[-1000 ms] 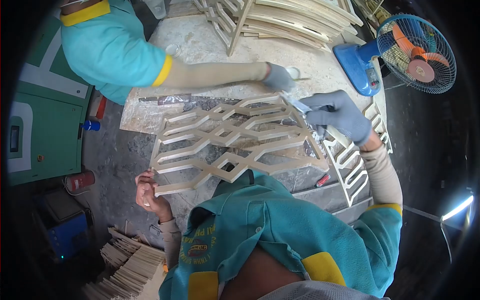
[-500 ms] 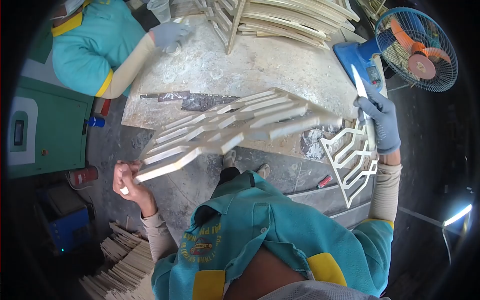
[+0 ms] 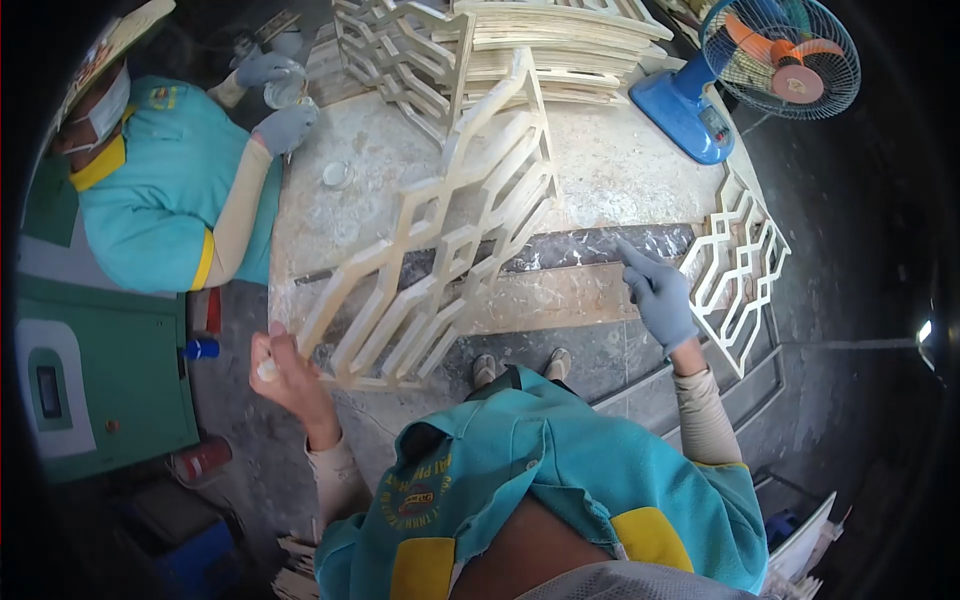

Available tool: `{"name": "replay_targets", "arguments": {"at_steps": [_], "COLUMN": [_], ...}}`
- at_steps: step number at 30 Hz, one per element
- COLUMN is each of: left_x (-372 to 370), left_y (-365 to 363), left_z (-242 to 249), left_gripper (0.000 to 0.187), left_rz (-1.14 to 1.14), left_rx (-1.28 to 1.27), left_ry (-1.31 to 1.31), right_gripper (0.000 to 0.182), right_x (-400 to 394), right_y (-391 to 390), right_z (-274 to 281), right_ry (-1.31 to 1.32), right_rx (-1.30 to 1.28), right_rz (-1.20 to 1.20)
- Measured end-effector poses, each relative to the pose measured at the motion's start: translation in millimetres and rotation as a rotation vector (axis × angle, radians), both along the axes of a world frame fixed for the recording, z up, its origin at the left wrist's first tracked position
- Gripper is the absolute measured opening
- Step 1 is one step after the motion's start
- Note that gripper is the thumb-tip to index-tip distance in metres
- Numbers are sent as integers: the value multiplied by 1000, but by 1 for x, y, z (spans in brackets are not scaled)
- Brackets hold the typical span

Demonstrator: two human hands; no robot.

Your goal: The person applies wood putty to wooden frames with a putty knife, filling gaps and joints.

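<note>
My bare left hand [image 3: 290, 385] is closed on the near left corner of a pale wooden lattice panel [image 3: 408, 215]. The panel slants up over the worktable, its far tip near the stacked pieces. Something small and white shows at my left fingers. My right hand [image 3: 660, 300], in a grey glove, is over the table's near edge by a dark strip [image 3: 570, 250] with white flecks. Its index finger points forward and the other fingers look curled; whatever they hold, if anything, is hidden. A second lattice panel [image 3: 745, 255] leans at the table's right edge.
On the worktable [image 3: 590, 190] stand a blue fan [image 3: 690, 115], a pile of lattice panels [image 3: 550, 50] and a small round lid-like thing [image 3: 338, 175]. A co-worker [image 3: 165, 180] at the left holds a clear cup [image 3: 285, 92]. A green machine [image 3: 100, 370] stands at lower left.
The lattice panel in my left hand has swung from low and nearly flat to steeply raised. My right hand has moved left and nearer; the knife it held is no longer visible.
</note>
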State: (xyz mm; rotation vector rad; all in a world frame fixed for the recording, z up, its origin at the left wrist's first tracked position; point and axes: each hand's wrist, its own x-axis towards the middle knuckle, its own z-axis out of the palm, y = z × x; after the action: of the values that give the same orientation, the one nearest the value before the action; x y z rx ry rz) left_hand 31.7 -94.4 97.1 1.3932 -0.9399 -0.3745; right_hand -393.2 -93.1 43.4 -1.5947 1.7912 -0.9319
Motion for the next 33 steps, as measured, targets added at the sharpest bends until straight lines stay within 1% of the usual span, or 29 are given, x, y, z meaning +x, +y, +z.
{"name": "replay_targets", "arguments": {"at_steps": [2, 3, 6, 8, 10, 12, 14, 18, 20, 22, 26, 27, 29, 31, 32, 33], "left_x": [15, 22, 46, 54, 62, 70, 72, 67, 65, 65, 58, 50, 45, 48, 44, 36], "left_y": [4, 6, 13, 15, 19, 24, 28, 38, 41, 45, 49, 47, 46, 47, 47, 49], "left_z": [-3, -2, 15, 25, 27, 28, 29, 29, 29, 26, 29, 31, 33, 30, 32, 37], "left_gripper": [38, 38, 40, 41, 43, 45, 45, 46, 46, 47, 46, 46, 46, 46, 46, 45], "left_rz": [59, 39, 42, 24, 13, 29, 23, 28, 32, 36, 32, 20, 1, 47, 42, 16], "left_rx": [-20, -18, -50, -57, -62, -41, -52, -87, -100, -104, -118, -160, -212, -258, -263, -244], "left_ry": [-60, -57, -334, -337, -338, -330, -335, -355, -374, -295, -330, -362, -399, -640, -642, -518], "right_gripper": [36, 38, 38, 36, 35, 35, 34, 32, 30, 31, 34, 34, 34, 34, 35, 35], "right_x": [18, 24, 46, 59, 68, 75, 79, 85, 89, 82, 62, 60, 63, 70, 71, 67], "right_y": [-2, -1, -1, -10, -19, -26, -30, -40, -42, -39, -35, -37, -43, -46, -47, -48], "right_z": [3, 2, -1, -4, -6, -8, -15, -31, -31, -24, -23, -23, -26, -35, -37, -32], "right_ry": [115, 76, 79, 77, 264, 254, 240, 224, 343, 291, 186, 183, 374, 416, 466, 464], "right_rx": [-59, -41, -87, -84, -56, -89, -87, -95, -88, -78, -73, -75, -35, -59, -83, -85], "right_rz": [-4, -5, -5, -46, -49, -55, 0, -30, -61, -30, 40, 36, -43, -60, -66, -69]}}
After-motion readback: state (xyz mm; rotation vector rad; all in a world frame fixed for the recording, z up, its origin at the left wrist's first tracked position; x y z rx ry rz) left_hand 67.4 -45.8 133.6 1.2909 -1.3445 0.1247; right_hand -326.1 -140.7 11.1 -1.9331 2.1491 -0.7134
